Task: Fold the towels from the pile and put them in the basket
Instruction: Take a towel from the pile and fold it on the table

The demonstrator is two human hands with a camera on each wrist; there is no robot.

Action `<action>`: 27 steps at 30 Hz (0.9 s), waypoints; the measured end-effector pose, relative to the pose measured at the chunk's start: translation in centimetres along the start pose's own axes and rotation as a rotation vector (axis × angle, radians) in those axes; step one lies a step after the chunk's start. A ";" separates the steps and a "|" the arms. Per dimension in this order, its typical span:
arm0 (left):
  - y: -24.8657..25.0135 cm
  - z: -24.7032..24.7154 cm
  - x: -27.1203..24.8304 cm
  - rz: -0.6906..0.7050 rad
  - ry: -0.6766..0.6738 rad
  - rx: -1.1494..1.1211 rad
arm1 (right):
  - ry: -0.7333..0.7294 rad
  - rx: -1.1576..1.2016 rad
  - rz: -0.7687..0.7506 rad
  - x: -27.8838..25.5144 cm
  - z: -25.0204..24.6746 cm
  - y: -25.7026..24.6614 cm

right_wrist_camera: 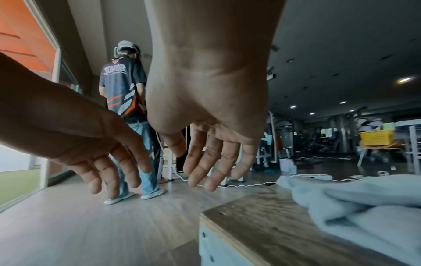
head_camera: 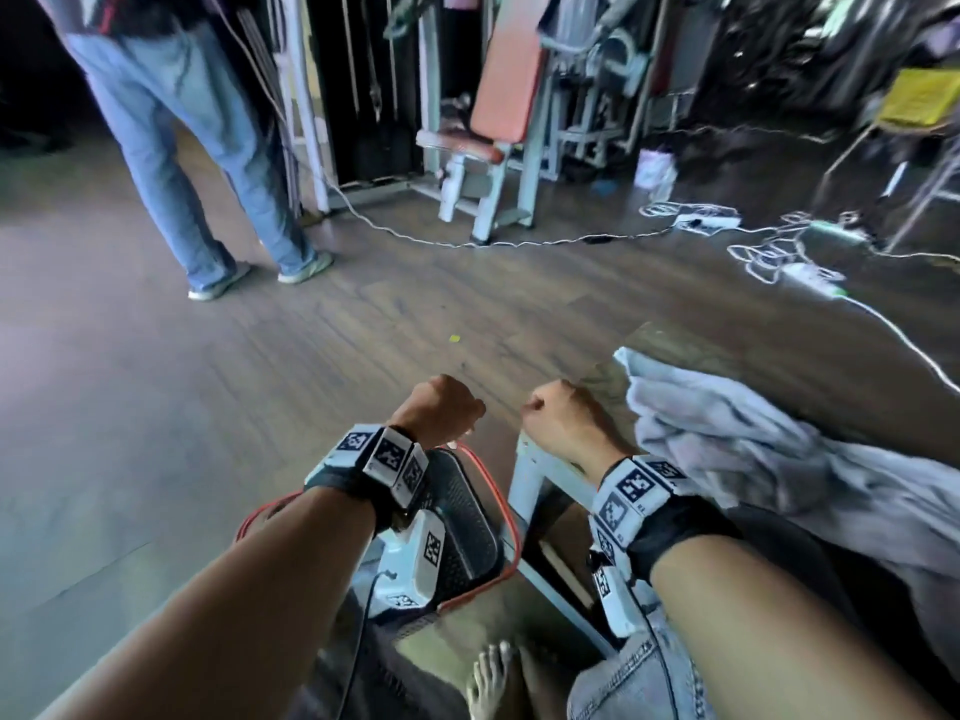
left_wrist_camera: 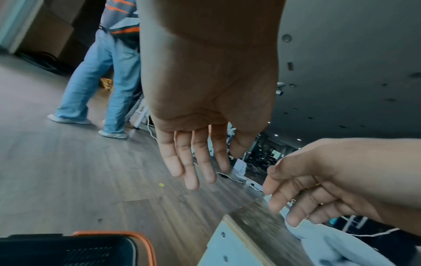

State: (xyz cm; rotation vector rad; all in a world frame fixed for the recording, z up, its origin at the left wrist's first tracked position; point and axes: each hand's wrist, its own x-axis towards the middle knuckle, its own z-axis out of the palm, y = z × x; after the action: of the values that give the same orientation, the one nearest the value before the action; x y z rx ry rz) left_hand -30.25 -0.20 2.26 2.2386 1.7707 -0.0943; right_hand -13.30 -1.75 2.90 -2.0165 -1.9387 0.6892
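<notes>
A: Where are the towels?

B: The pale grey towels [head_camera: 753, 449] lie in a loose, crumpled heap on the wooden table [right_wrist_camera: 262, 225], to the person's right, with one edge hanging near the table's front corner

A: How will they handle?

B: Soft and limp, I'd say, light enough for one hand but floppy, so a lifted towel will sag and drag its neighbours. Best to pinch a single free edge or corner at the near side of the heap, then find the second corner with the other hand

A: And the hands?

B: Both hold nothing. The left hand [left_wrist_camera: 200, 144] hangs with fingers straight and relaxed above the basket [left_wrist_camera: 109, 250], the black one with the orange rim down by the table's left side. The right hand [right_wrist_camera: 212, 144] has fingers loosely spread over the table corner, just beside the heap, not touching it

A: Anything else about?

B: A standing person [head_camera: 197, 148] in blue jeans across the floor, and white cables [head_camera: 769, 252] well apart from the work
</notes>
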 end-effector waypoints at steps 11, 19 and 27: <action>11.2 1.7 3.3 0.120 -0.089 -0.402 | 0.148 -0.176 0.324 -5.4 -5.0 10.4; 19.0 6.5 7.1 0.349 -0.114 -0.304 | 0.106 -0.165 0.381 -7.0 -5.1 20.4; 22.0 10.3 7.1 0.271 0.082 -0.236 | 0.439 -0.102 0.042 -7.4 -4.7 23.3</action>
State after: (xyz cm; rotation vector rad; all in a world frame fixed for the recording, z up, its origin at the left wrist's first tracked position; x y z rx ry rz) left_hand -6.08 -0.72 -5.21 2.3076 1.4133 0.2522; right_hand 9.20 -10.15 -3.55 -2.0573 -1.7020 0.1352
